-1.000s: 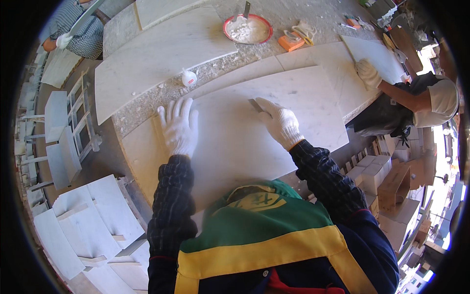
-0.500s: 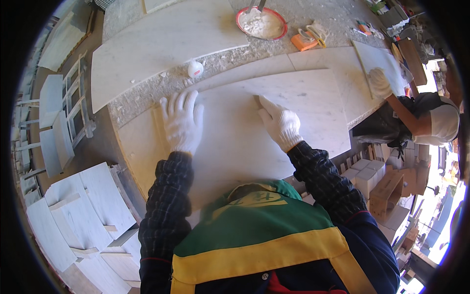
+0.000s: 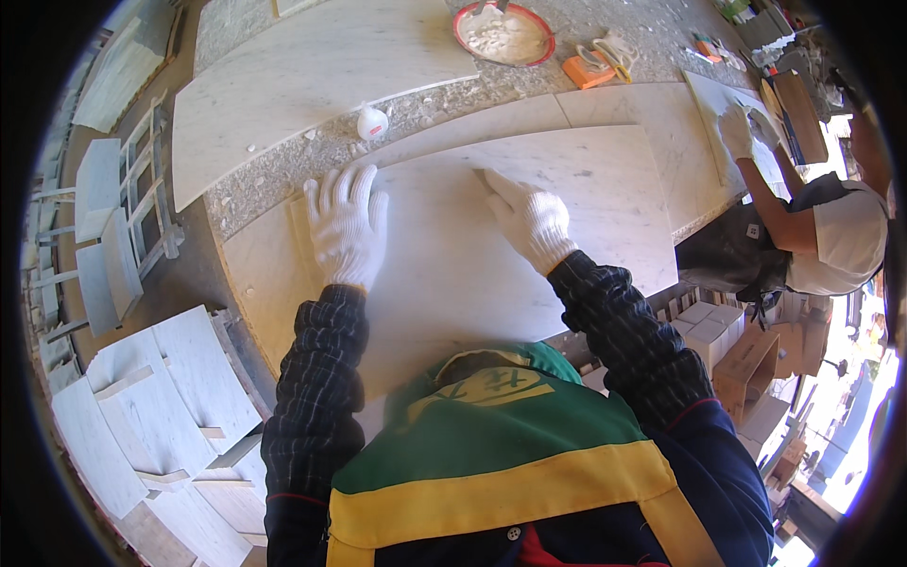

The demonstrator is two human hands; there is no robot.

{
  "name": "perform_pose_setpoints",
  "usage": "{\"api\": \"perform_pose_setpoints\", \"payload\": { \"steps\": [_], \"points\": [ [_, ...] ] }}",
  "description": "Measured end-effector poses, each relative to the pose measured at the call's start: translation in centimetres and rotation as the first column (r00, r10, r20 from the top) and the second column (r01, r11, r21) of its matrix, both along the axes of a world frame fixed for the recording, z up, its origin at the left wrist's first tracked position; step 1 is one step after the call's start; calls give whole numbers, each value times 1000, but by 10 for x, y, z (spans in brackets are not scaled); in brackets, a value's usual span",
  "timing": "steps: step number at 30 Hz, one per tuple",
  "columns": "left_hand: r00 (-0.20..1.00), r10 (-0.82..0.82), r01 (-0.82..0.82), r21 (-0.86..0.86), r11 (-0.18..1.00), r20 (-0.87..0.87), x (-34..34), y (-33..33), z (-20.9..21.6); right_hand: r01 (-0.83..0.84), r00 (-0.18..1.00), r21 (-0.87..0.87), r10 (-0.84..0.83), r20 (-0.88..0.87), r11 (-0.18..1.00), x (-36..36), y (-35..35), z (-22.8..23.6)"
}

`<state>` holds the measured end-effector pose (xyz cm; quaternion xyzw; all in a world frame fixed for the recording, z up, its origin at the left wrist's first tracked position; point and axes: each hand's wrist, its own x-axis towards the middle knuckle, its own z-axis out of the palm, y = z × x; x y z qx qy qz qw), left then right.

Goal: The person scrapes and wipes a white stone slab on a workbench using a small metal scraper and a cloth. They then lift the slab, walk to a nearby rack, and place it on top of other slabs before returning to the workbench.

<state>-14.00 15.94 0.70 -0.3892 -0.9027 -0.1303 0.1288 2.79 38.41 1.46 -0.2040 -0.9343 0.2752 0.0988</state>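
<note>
A pale, grey-veined marble slab (image 3: 586, 198) lies in front of me on top of other slabs. Gloved in white knit, my left hand (image 3: 347, 227) rests flat at its left end, fingers stretched out and a little apart. My right hand (image 3: 532, 225), in a matching glove, is closed over the middle of the slab. A small, thin grey-brown piece (image 3: 483, 178) pokes out at its fingertips; its kind is too small to tell. Beyond the slab's far edge stands a small white bottle (image 3: 372, 123).
Farther off are a red-rimmed bowl (image 3: 472, 47) of white paste and an orange block (image 3: 588, 71). Another large slab (image 3: 312, 90) lies at far left. A co-worker (image 3: 831, 231) bends over a slab at right. Stacked panels (image 3: 156, 406) stand at lower left.
My right hand has slid slightly left and away from me across the slab. My left hand stays on the slab's left end. The co-worker's gloved hands have shifted, and the view has tilted a little.
</note>
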Motion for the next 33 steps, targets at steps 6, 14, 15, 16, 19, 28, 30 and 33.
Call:
{"api": "perform_pose_setpoints", "payload": {
  "steps": [6, 14, 15, 16, 19, 28, 30, 33],
  "points": [
    [1000, 0, 0, -1, 1000, 0, -1, 0, -4, -68, 997, 29, 67, 24, 997, -8, 8, -5],
    [1000, -3, 5, 78, 997, -28, -4, -2, -15, -92, 996, 79, 93, -1, 993, -10, 11, -9],
    [999, -6, 9, 85, 996, -33, -4, -2, -15, -46, 999, 76, 46, -9, 996, -3, 9, -7],
    [1000, 9, -8, 71, 997, -7, -4, -2, -14, -7, 999, 71, 10, -39, 997, 8, 6, -4],
    [998, 14, -11, 60, 998, -58, -3, -2, -12, 57, 998, 39, -57, -15, 998, 26, -3, 2],
    [999, 8, -4, 81, 997, -48, -1, -1, -6, 186, 980, 52, -189, 57, 981, 1, -32, -8],
    [998, -8, 14, 110, 994, -55, -1, -1, -7, 196, 980, 20, -196, 16, 980, -8, -37, -11],
    [999, 0, 5, 102, 995, -46, 0, -2, -8, 221, 971, 62, -226, 78, 973, -17, -40, -12]
  ]
}}
